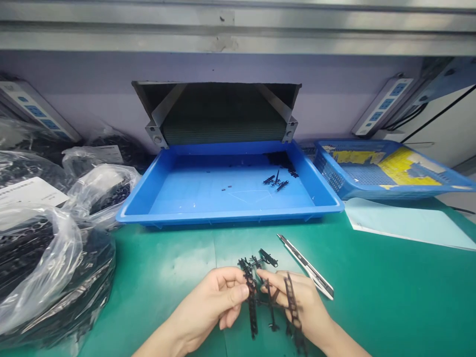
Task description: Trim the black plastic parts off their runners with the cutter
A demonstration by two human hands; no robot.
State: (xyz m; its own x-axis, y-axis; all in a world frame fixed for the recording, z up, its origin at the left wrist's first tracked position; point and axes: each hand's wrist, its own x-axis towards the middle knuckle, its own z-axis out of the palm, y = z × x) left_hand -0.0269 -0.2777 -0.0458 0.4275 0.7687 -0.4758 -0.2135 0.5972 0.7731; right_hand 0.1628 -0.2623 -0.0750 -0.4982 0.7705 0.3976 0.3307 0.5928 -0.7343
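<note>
Between my two hands, above the green mat [163, 282], is a black plastic sprue [253, 307] with long toothed or ladder-like parts branching from it. My left hand [223, 300] pinches one long part of it between thumb and fingers. My right hand [303, 302] has its fingers closed around the middle of the sprue, and a ladder-like strip hangs across that hand, slightly blurred. A white and black utility knife [307, 267] lies on the mat just beyond my right hand, apart from it.
A blue tray [230, 216] holds a few black sprue parts [277, 181] below a conveyor opening [226, 116]. Plastic bags [48, 267] of black parts crowd the left side. At right are a blue basket [336, 186] and a pale blue sheet [409, 223].
</note>
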